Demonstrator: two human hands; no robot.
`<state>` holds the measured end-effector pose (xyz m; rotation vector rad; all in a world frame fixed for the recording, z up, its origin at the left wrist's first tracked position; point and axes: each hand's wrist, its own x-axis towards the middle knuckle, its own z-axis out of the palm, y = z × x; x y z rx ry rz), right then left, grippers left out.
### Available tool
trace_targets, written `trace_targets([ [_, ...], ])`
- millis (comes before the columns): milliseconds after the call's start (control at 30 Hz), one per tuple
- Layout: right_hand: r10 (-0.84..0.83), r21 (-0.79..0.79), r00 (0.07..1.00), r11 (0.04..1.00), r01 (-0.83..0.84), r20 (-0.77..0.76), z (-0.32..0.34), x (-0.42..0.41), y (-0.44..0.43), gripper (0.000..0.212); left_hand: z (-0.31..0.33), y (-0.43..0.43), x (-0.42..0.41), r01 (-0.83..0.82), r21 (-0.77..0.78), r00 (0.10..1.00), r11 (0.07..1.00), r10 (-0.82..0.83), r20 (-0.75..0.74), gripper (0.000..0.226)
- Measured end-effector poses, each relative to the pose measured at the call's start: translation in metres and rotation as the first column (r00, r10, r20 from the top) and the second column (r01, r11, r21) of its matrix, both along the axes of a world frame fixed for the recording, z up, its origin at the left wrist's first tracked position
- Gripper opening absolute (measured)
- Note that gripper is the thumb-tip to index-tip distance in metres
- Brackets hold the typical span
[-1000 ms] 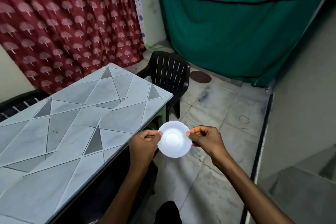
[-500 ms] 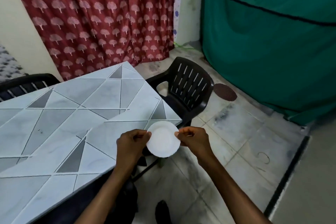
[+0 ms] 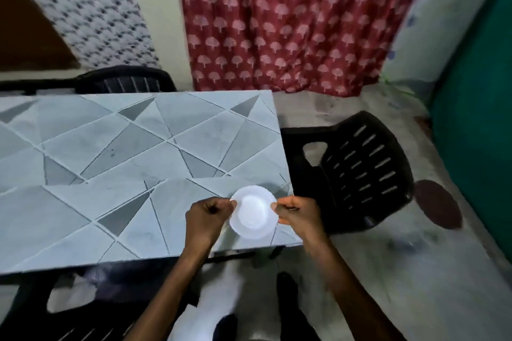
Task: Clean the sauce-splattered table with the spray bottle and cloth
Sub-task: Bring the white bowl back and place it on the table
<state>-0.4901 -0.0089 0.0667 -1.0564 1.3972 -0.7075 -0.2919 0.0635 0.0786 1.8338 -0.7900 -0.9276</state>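
Black plastic chair point(image 3: 55, 313): nearest, lower left, partly under the grey triangle-patterned table point(image 3: 110, 147).
Left hand point(image 3: 206, 219): fingers curled, pinching the left rim of a small round white scallop-edged plate point(image 3: 253, 212).
Right hand point(image 3: 297, 216): pinching the opposite rim.
Plate: over the table's near right corner; contact with the top cannot be told.
Second black slatted plastic chair point(image 3: 360, 169): just beside the table's right end.
Red tree-print curtain point(image 3: 291, 22): behind.

One small white scalloped plate point(image 3: 253, 212), one grey triangle-patterned table point(image 3: 110, 147), two hands, namely left hand point(image 3: 206, 216) and right hand point(image 3: 297, 214), and three black slatted plastic chairs point(image 3: 360, 169) at right, far left and near left.
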Motion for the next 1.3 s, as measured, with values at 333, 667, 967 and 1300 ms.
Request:
trace_targets([
  [333,0.411,0.041,0.911,0.911,-0.410,-0.041,-0.014,0.037,-0.096,0.012,-0.007,-0.026,-0.012,-0.409,0.037,0.912,0.912,0.407,0.042,0.007],
  [667,0.609,-0.029,0.758,0.775,-0.632,-0.232,-0.034,0.165,-0.109,0.018,-0.030,-0.009,0.067,-0.643,0.078,0.766,0.762,0.641,0.044,0.009],
  [967,0.664,-0.028,0.665,0.700,-0.714,-0.342,-0.055,0.318,-0.114,0.022,-0.056,-0.013,0.207,-0.684,0.058,0.730,0.727,0.683,0.032,0.007],
  [1300,0.639,0.022,0.662,0.726,-0.688,-0.393,-0.089,0.474,-0.150,0.018,-0.086,-0.055,0.378,-0.580,0.070,0.811,0.812,0.566,0.151,0.010],
])
